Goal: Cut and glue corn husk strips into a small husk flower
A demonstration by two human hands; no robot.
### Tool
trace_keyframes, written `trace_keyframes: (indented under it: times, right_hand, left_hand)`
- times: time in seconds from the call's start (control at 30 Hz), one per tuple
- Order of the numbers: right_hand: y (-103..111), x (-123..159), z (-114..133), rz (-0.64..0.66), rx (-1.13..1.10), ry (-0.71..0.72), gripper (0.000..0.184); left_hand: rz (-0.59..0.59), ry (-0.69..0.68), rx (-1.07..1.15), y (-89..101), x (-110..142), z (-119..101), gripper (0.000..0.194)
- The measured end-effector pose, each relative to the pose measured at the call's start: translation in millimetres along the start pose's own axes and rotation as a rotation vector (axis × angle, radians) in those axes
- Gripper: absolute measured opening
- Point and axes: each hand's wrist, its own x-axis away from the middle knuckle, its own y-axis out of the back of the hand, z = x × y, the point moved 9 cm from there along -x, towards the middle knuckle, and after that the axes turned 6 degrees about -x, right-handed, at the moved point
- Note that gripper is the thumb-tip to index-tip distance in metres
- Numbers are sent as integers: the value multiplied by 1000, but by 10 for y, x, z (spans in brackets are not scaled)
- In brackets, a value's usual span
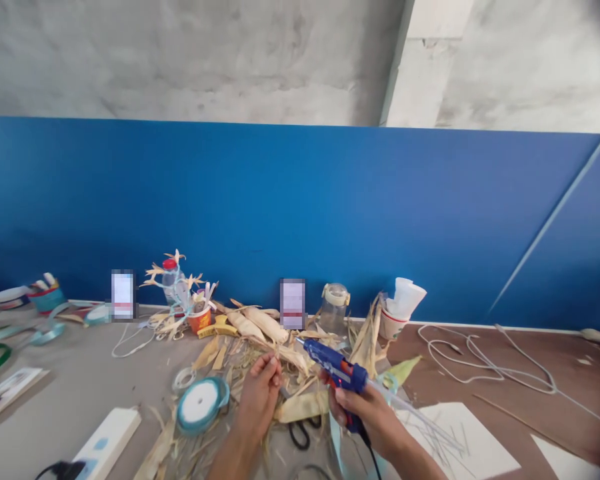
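Observation:
My right hand [357, 403] is wrapped around the handle of a blue glue gun [333, 363]. A clear glue stick sticks out of its back, and its nozzle points up and left, just above my left hand. The fingers of my left hand [265, 380] are pinched together; whatever they hold is too small to make out. Dried corn husks [263, 323] lie heaped behind both hands, and another husk piece [303, 407] lies between them. Black-handled scissors [300, 433] are partly hidden under that piece. A roll of light blue ribbon [199, 405] lies left of my left hand.
A white power strip [105, 443] lies at the front left. Along the blue partition [300, 200] stand a phone [293, 303], a glass jar [335, 307], a paper cup [394, 325] and a bottle with husk flowers [173, 280]. White cable [480, 360] and paper with thin sticks [480, 437] lie right.

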Motion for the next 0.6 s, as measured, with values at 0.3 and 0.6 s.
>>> trace_keyframes:
  times: [0.3, 0.6]
  right_hand:
    - [-279, -159, -24, 20, 432, 253, 16]
    - [-265, -145, 8, -47, 633, 308, 8]
  left_hand:
    - [-70, -36, -61, 28, -10, -88, 29]
    - [-57, -27, -97, 51, -15, -26, 25]
